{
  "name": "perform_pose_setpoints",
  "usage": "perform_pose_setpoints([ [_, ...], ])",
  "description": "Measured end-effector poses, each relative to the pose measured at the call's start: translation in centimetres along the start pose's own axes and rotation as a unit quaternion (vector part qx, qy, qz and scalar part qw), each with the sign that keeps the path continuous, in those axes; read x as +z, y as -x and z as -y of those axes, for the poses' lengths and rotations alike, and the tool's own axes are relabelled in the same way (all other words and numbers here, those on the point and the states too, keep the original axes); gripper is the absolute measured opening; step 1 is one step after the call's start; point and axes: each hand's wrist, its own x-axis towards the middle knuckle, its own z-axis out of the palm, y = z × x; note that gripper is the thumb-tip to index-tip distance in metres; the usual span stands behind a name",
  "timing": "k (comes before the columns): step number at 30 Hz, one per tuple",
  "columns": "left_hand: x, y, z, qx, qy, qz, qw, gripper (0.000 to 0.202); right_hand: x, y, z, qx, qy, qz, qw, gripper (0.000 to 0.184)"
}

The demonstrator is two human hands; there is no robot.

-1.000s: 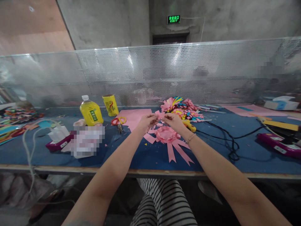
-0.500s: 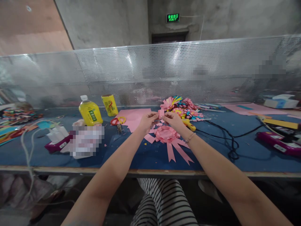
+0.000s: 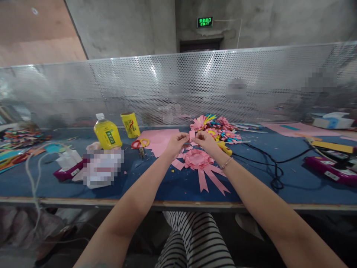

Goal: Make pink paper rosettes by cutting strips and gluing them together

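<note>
Between my fingertips is a small pink paper strip point(image 3: 192, 135), held above the table. My left hand point(image 3: 177, 143) pinches its left side, fingers closed. From the right, my right hand point(image 3: 205, 140) grips the same strip with closed fingers. Just below my hands lies a pink paper rosette point(image 3: 198, 159) with ribbon-like tails point(image 3: 203, 180) pointing towards me. Pink paper scraps lie around it, partly hidden by my left hand. Close to my right wrist is a yellow tool point(image 3: 224, 148), probably a glue gun, with a black cord.
Left of my hands are red-and-yellow scissors point(image 3: 140, 143), pink sheets point(image 3: 160, 138), a yellow bottle point(image 3: 108, 132) and a yellow can point(image 3: 130, 125). Paper flowers point(image 3: 220, 128) are piled behind my right hand. A black cable point(image 3: 275, 163) runs to a purple power strip point(image 3: 331, 171). A perforated metal screen point(image 3: 134, 82) stands behind.
The pink strip is turned a little between my fingers and now looks narrower. Both hands stay almost in the same place; the rosette has not moved.
</note>
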Motion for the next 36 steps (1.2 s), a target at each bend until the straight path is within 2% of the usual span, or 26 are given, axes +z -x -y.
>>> perform_pose_setpoints([
  [5, 0.0, -0.1, 0.2, 0.005, -0.008, 0.004, 1.0, 0.017, 0.0, 0.0, 0.1, 0.029, -0.035, -0.01, 0.999, 0.027],
  [16, -0.2, -0.2, 0.3, 0.009, -0.079, -0.018, 0.997, 0.018, 0.1, 0.4, 0.4, 0.038, -0.072, 0.031, 0.996, 0.026],
  [21, -0.2, -0.2, 0.3, 0.034, -0.089, -0.028, 0.995, 0.019, 0.1, 0.4, 0.0, 0.056, -0.085, 0.02, 0.995, 0.028],
  [28, 0.0, 0.0, 0.5, 0.056, -0.151, -0.005, 0.987, 0.025, 0.1, 0.5, 0.5, 0.102, -0.167, -0.004, 0.981, 0.032],
  [36, 0.2, -0.1, 1.2, 0.061, -0.137, -0.023, 0.988, 0.023, 0.2, 0.6, 0.5, 0.111, -0.176, 0.006, 0.978, 0.03],
])
